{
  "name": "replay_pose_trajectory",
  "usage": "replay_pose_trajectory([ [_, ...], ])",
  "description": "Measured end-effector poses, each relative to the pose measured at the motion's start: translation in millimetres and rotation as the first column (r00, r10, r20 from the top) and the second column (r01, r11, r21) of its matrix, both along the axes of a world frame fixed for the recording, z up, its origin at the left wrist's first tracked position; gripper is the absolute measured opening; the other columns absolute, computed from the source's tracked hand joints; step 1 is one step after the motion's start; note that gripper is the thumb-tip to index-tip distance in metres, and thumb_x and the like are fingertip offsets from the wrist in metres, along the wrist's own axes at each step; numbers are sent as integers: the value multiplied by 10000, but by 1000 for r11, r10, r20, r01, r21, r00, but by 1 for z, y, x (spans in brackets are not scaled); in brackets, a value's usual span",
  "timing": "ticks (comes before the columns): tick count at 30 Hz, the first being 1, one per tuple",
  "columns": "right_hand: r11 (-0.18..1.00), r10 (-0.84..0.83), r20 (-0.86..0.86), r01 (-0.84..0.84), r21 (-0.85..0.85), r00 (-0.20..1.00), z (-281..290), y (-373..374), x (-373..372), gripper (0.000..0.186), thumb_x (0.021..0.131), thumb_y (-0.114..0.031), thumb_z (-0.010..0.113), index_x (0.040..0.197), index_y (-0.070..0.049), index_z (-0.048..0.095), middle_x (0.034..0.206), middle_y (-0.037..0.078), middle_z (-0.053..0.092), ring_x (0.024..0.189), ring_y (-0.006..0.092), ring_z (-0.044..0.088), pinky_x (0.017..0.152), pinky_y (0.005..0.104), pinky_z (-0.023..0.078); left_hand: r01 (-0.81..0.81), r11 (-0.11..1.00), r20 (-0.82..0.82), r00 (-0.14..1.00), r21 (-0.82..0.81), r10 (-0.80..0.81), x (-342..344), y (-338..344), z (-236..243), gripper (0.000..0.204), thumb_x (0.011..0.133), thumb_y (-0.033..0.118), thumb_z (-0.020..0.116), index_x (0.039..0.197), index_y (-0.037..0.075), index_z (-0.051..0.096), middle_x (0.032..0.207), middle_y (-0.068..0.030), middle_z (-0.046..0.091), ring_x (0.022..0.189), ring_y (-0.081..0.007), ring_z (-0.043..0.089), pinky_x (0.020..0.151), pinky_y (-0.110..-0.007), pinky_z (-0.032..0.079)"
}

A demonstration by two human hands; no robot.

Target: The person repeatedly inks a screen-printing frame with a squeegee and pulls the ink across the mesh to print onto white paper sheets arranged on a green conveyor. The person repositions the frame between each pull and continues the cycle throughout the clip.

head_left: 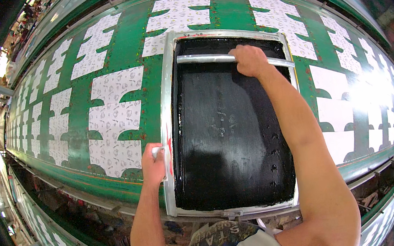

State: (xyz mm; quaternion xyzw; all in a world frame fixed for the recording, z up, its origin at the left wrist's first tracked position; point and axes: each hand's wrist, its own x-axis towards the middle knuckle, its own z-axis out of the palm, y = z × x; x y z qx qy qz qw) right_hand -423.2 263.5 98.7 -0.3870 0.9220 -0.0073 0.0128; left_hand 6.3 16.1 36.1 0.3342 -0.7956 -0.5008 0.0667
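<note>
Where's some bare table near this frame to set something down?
There's a bare green patch of table beyond the frame, between the top-middle white piece and top-right piece. A narrow green strip separates the frame's left side from the left piece, down to the left hand. Inside the frame it's crowded: black coating, the bar and the right hand.

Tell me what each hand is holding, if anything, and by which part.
Left hand: the framed screen, by the white handle on its left side. Right hand: the silver bar, near its middle.
</note>
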Motion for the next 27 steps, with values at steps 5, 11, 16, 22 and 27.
replay_pose_trajectory([
  [5, 995, 95, -48, -95, 8, 994, 1, 32, 79, 332, 843, -124, 755, 1172, -159, 774, 1154, 127, 748, 1118, 355, 749, 947, 511, 632, 2, 998, 25, 1000, -55, 0, 0, -4, -8, 164, 1042, 28, 663, 1205, 43, 682, 1039, -171, 735, 964, -277, 704, 869, -403, 533],
  [11, 994, 107, 12, -107, 20, 994, 6, 74, 203, 422, 823, -110, 784, 1240, -165, 757, 1165, 95, 718, 1144, 322, 713, 971, 486, 599, 53, 976, -96, 993, -214, -75, 1, -7, -13, 154, 1035, 72, 662, 1185, 49, 689, 1079, -218, 754, 1023, -374, 736, 924, -463, 547],
  [16, 995, 95, 28, -95, 5, 995, 6, 102, 308, 439, 797, -99, 803, 1231, -143, 753, 1143, 87, 720, 1123, 315, 710, 949, 470, 585, 38, 977, -92, 994, -211, -58, 1, -7, -17, 185, 1021, 102, 660, 1198, 63, 698, 1099, -239, 762, 1059, -431, 737, 928, -489, 557],
  [22, 998, 63, 40, -62, -27, 997, 3, 133, 426, 494, 773, -88, 820, 1260, -143, 758, 1153, 75, 725, 1101, 299, 704, 930, 456, 571, 42, 984, -66, 996, -174, -54, -2, -12, -23, 204, 1010, 119, 682, 1209, 85, 713, 1138, -241, 773, 1078, -442, 741, 946, -506, 556],
  [27, 999, 42, 34, -42, -6, 999, 6, 148, 490, 551, 760, -148, 872, 1295, -148, 739, 1197, 61, 724, 1120, 292, 689, 957, 450, 553, 46, 974, -72, 995, -222, -64, -1, -8, -19, 177, 1015, 122, 690, 1188, 97, 714, 1122, -223, 777, 1070, -432, 748, 932, -504, 559],
])
